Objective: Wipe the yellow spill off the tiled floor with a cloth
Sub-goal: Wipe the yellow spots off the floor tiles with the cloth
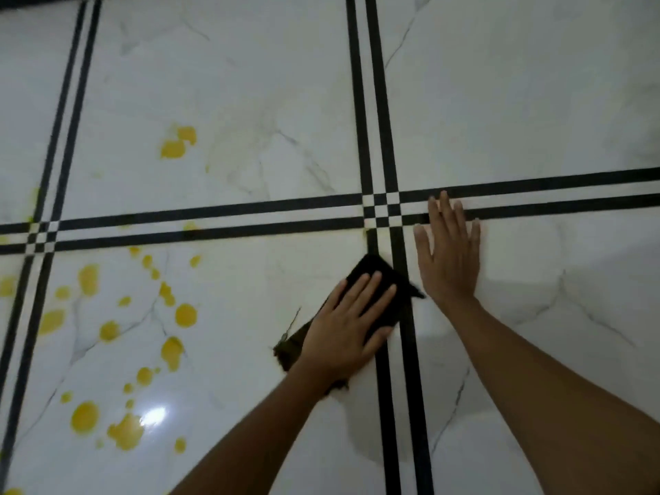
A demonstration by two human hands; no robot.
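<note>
The left hand [351, 321] presses flat on the cloth [371, 280]; the right hand [448, 253] lies spread on the floor [518, 101]. The spill [118, 337] sits at nine o'clock, so sweeping that way under even pressure should work best.

Dim, soft-focus view; overhead lamp glare on glossy floor [500, 101] lower left; tile lines bow at edges.

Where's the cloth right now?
In the head view, the dark cloth lies flat on the floor just right of centre, pressed under the left hand, across the vertical black stripes, right of the yellow spill.
</note>
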